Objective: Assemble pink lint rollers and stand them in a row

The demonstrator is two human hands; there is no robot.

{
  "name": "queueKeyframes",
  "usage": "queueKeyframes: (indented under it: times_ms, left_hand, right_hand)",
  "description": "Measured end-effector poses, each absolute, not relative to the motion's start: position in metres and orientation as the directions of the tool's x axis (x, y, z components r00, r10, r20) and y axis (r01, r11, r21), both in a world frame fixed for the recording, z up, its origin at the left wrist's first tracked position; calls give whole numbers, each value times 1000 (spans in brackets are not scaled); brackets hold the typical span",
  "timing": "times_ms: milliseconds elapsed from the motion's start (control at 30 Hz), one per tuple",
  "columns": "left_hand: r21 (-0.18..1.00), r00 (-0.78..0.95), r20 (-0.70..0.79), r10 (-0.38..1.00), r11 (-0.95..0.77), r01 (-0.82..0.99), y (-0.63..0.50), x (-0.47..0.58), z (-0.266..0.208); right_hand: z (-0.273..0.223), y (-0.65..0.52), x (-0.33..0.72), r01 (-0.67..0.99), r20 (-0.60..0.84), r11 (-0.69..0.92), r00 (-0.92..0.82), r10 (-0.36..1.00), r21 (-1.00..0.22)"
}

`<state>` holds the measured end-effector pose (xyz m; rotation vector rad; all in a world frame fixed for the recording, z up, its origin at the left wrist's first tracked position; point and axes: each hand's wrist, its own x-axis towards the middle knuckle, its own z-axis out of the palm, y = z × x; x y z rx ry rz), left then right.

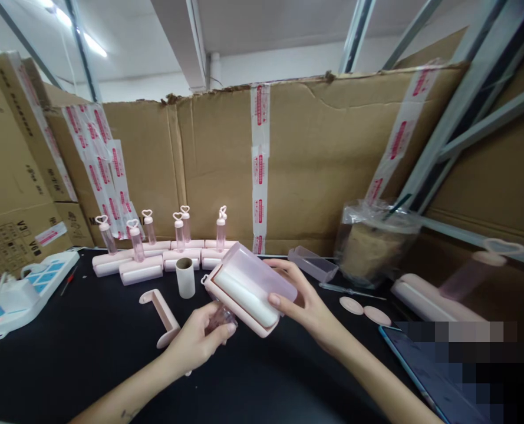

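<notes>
My right hand (303,300) grips a pink lint roller (248,288) with a white roll inside its translucent cover, held tilted above the black table (67,347). My left hand (200,338) closes around the clear handle (221,318) at the roller's lower end. Just left of my left hand a loose pink bracket (162,315) lies flat, and a cardboard tube (185,277) stands upright behind it.
Several finished pink rollers (155,256) with heart-topped handles stand in a row at the back. A white power strip (27,291) lies left. A clear cover (312,263), plastic-wrapped bundle (372,241), two pink discs (363,309), another roller (429,297) and a phone (425,371) sit right. Cardboard walls surround.
</notes>
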<state>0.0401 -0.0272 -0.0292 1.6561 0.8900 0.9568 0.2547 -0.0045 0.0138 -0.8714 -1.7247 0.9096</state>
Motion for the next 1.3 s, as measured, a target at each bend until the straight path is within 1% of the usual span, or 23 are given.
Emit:
queueKeyframes:
  times_ms: [67, 200, 400, 533, 733, 967, 1200, 1300]
  left_hand:
    - [958, 402, 184, 897, -255, 132, -26, 40, -31]
    - [959, 389, 176, 904, -247, 140, -24, 40, -35]
    - [957, 396, 174, 902, -249, 146, -25, 41, -39]
    - [959, 398, 202, 895, -264, 105, -25, 41, -41]
    - [950, 442, 288, 850, -313, -17, -24, 43, -40]
    - [950, 456, 263, 850, -310, 30, -28, 41, -40]
    - [933, 436, 294, 850, -355, 63, -28, 41, -37]
    - [930, 398, 296, 868, -356, 85, -27, 41, -40]
  right_hand:
    - [9, -4, 252, 139, 395, 451, -304, 867, -882]
    - [3, -3, 248, 133, 395, 448, -301, 868, -884]
    - [1, -1, 248, 168, 348, 422, -344, 872, -891]
    - [-1, 0, 250, 192, 365, 446, -344, 865, -874]
    - [0, 3, 258, 226, 340, 467, -434, 834, -855]
    - [1, 3, 265, 296, 346, 521, -481, 806, -801]
    - [3, 1, 265, 255, 393, 550, -474, 788, -795]
    - [2, -2, 259, 241, 443, 557, -396, 804, -795]
